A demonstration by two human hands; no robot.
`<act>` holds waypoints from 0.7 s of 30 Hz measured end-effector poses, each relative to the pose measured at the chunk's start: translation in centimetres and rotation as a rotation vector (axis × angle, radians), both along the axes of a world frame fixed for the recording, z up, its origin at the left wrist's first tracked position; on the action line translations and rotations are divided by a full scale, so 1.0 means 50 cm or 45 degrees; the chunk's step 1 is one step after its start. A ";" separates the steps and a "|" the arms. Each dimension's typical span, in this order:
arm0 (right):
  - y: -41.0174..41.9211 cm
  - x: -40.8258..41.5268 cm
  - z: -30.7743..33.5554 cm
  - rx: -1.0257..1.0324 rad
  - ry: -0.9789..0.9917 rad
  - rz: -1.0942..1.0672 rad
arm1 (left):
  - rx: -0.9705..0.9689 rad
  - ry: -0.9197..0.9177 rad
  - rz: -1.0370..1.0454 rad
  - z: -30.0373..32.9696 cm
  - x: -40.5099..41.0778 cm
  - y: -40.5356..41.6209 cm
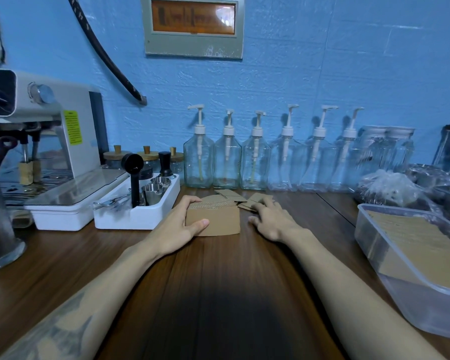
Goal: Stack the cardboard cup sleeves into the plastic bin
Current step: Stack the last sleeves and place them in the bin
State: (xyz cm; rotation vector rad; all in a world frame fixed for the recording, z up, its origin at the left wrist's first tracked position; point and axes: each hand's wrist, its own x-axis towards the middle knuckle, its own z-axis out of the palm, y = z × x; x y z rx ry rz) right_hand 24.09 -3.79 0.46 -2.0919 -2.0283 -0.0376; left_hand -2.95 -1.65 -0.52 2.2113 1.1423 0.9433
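Left hand [183,224] gripped the stack of cardboard cup sleeves [215,216] on the wooden counter [218,294]: thumb across the near face, fingers curled over the far left top edge. Stack stood on edge, centre of the counter, just right of the white tool tray [140,216]. Right hand [272,219] lay just right of the stack, not touching it, fingers spread flat and resting on a few loose sleeves [255,201] lying behind. Plastic bin [390,289] sat at the near right, well apart from both hands, already holding a row of sleeves. Pump bottles [227,162] lined the far wall.
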 end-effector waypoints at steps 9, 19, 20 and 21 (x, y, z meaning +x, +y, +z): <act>0.013 0.008 0.000 -0.052 -0.050 0.045 | -0.039 -0.035 -0.026 -0.002 0.002 0.003; -0.033 0.010 0.013 0.154 -0.081 -0.008 | -0.030 -0.063 -0.029 0.001 -0.002 -0.009; -0.030 0.008 0.015 0.145 -0.092 -0.005 | -0.029 -0.065 -0.027 0.001 -0.002 -0.010; -0.026 0.007 0.017 0.132 -0.104 -0.004 | -0.033 -0.066 -0.026 0.001 -0.003 -0.009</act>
